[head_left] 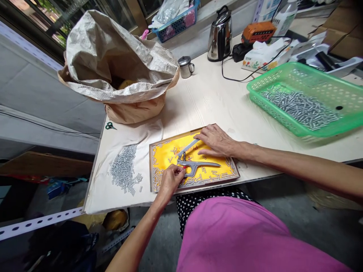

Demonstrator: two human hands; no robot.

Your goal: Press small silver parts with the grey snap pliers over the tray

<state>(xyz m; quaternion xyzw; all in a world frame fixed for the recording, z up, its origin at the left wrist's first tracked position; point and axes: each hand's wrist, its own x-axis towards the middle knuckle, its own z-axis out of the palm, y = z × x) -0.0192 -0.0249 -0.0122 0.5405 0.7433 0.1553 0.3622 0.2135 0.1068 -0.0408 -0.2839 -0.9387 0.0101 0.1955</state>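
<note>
A yellow tray [164,151] with a brown rim lies at the table's near edge, strewn with small metal pieces. On it rests a grey plier-like hand tool [198,164] with its handles spread. My left hand [170,179] pinches its fingertips together at the tool's head; what they hold is too small to name. My right hand [217,141] lies over the tool's upper handle, fingers curled on it.
A pile of small metal pins [124,170] lies on a white cloth left of the tray. A green basket [255,88] of more pins stands at right. A big paper sack [119,64], small scissors [110,126], steel cup [185,67] and kettle [219,36] stand behind.
</note>
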